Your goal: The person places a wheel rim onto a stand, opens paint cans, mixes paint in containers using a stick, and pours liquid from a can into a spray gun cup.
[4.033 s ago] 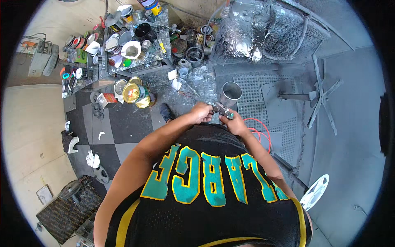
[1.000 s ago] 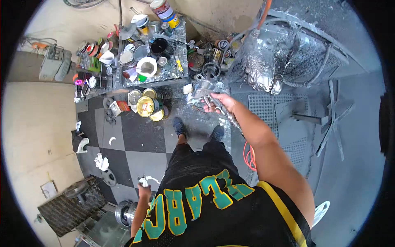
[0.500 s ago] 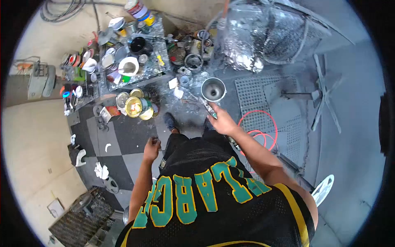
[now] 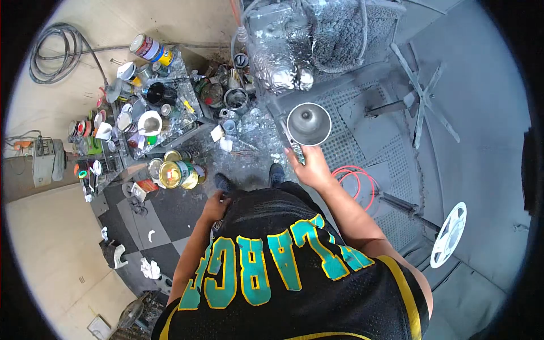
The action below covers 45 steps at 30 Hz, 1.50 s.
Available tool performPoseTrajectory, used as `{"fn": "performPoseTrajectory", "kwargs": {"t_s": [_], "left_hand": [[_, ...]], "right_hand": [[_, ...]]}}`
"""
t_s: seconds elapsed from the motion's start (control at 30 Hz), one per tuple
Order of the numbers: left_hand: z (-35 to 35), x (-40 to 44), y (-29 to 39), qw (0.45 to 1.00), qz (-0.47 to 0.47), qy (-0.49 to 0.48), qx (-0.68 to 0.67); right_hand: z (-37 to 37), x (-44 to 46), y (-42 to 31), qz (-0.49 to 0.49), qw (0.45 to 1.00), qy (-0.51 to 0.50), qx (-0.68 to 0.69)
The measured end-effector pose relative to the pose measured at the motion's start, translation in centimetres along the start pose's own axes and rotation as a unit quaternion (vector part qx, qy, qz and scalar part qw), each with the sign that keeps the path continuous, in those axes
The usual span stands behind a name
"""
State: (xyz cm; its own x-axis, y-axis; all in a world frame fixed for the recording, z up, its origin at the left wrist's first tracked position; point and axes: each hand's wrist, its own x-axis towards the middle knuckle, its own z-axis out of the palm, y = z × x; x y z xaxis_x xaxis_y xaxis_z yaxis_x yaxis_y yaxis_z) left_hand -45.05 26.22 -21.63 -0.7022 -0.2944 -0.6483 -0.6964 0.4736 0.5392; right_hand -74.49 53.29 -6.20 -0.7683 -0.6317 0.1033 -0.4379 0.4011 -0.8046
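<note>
Now the metal cup (image 4: 309,126), upper centre, has shifted to overlap your right hand (image 4: 313,168), masking its grip: fingers part-spread, hold can't be told. Left hand (image 4: 215,207) low, left of centre, grip unclear.

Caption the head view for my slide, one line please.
Right hand at the near rim of an open metal cup, left hand beside dark shorts.

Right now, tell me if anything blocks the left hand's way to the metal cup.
Nothing visible stands between the left hand and the metal cup. The right shoe shows near that line, but down on the floor. The right hand sits at the cup's near side, so it could crowd an approach from there.
</note>
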Motion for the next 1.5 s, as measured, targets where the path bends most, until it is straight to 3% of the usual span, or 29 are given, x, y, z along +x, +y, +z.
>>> {"fn": "performPoseTrajectory", "kwargs": {"t_s": [0.43,0.97,1.33,1.43,1.5], "left_hand": [[-0.6,0.2,1.9,0.999,-0.029,-0.016,0.019],[1.0,-0.2,-0.8,1.0,-0.016,0.01,0.005],[0.2,-1.0,1.4,0.999,-0.041,0.002,-0.015],[-0.3,-1.6,2.4,0.999,-0.027,-0.007,-0.047],[-0.6,-1.7,2.5,0.999,-0.048,-0.015,0.017]], "right_hand": [[-2.4,0.6,-2.6,-0.043,0.998,0.05,-0.004],[-2.2,0.4,-3.7,-0.047,0.998,0.004,-0.038],[-3.0,0.3,-5.4,-0.03,0.999,-0.017,-0.024],[-2.6,0.4,-5.5,-0.057,0.998,0.031,-0.024],[-2.4,0.0,-4.8,0.055,0.998,-0.037,0.01]]}}
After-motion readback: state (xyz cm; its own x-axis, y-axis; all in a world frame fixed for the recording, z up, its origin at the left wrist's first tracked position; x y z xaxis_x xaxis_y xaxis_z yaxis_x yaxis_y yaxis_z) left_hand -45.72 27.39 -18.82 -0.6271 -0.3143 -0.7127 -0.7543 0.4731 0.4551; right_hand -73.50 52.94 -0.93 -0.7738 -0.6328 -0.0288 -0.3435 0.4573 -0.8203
